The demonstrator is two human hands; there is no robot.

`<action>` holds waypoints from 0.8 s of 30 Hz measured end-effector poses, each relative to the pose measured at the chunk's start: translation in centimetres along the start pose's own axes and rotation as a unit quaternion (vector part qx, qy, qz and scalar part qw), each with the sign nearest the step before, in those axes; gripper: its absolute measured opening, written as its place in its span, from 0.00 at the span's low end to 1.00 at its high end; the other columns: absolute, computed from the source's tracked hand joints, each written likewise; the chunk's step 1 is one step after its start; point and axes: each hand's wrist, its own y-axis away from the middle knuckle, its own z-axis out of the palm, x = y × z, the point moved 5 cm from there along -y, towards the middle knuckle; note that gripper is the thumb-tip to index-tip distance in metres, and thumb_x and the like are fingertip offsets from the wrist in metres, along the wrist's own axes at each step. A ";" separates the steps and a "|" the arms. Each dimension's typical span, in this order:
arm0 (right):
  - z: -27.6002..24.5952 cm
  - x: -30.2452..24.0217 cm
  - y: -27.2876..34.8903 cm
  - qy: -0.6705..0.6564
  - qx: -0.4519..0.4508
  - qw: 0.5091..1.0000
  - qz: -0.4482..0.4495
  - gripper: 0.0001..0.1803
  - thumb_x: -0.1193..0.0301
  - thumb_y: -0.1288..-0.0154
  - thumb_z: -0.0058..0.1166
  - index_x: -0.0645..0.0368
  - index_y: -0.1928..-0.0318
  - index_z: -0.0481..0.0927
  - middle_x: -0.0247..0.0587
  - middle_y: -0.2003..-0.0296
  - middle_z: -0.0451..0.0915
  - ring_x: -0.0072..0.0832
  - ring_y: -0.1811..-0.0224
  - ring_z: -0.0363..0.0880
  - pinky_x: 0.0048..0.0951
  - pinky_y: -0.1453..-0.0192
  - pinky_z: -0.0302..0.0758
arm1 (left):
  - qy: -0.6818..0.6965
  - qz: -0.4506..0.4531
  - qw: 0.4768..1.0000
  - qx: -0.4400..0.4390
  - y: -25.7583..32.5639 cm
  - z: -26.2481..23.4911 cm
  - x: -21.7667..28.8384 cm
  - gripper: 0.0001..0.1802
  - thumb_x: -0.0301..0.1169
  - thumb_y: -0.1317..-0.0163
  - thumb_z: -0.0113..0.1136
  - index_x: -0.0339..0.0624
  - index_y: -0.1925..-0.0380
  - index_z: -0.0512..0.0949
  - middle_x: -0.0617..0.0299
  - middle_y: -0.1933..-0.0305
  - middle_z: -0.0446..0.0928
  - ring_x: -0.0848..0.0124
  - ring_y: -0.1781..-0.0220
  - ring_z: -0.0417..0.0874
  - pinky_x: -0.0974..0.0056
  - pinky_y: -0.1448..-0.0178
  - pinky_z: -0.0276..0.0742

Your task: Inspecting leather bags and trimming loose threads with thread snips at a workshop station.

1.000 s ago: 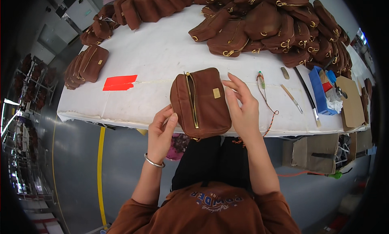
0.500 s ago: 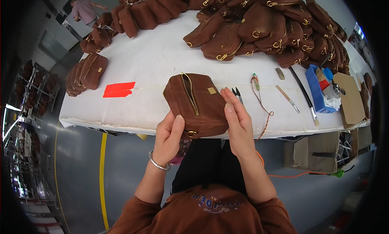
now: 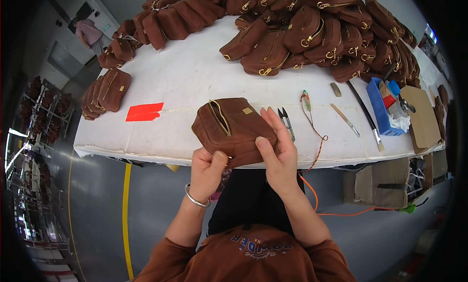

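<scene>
the long white counter (image 3: 190, 77) has room between its front edge and a big pile of brown bags (image 3: 312, 33). the brown shirt (image 3: 229, 262) has letters on it. by that edge, the left hand (image 3: 207, 171) pinches the near left corner of a boxy brown zip bag (image 3: 243, 128); the right hand (image 3: 282, 159) holds its side. its square gold label (image 3: 247, 110) is too small to read.

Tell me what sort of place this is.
Likely a bag workshop or factory: a heap of similar brown bags, brushes on a white-topped table, and a yellow floor line.
</scene>
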 end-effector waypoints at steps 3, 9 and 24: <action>0.5 -0.6 -0.1 -0.001 -0.003 1.000 -0.005 0.33 0.74 0.30 0.54 0.67 0.29 0.57 0.55 0.33 0.66 0.30 0.33 0.68 0.28 0.32 0.65 | 0.005 -0.031 0.999 -0.030 0.3 -0.2 -0.5 0.16 0.36 0.25 0.51 0.32 0.59 0.80 0.70 0.64 0.79 0.85 0.63 0.71 0.73 0.60 0.71; 0.7 -0.3 -0.2 -0.040 0.002 0.999 0.035 0.33 0.74 0.29 0.53 0.66 0.28 0.57 0.54 0.33 0.67 0.30 0.34 0.69 0.27 0.33 0.66 | -0.025 -0.035 0.999 0.018 0.2 -1.1 -1.1 0.25 0.45 0.23 0.45 0.35 0.66 0.81 0.72 0.68 0.78 0.86 0.67 0.69 0.75 0.64 0.68; 1.2 0.4 -0.6 0.093 -0.099 0.987 -0.087 0.48 0.46 0.37 0.58 0.64 0.27 0.56 0.54 0.27 0.57 0.45 0.23 0.50 0.41 0.22 0.48 | 0.241 -0.066 0.967 0.052 -1.6 -2.1 1.8 0.37 0.58 0.25 0.30 0.34 0.37 0.68 0.54 0.39 0.74 0.65 0.37 0.75 0.59 0.33 0.70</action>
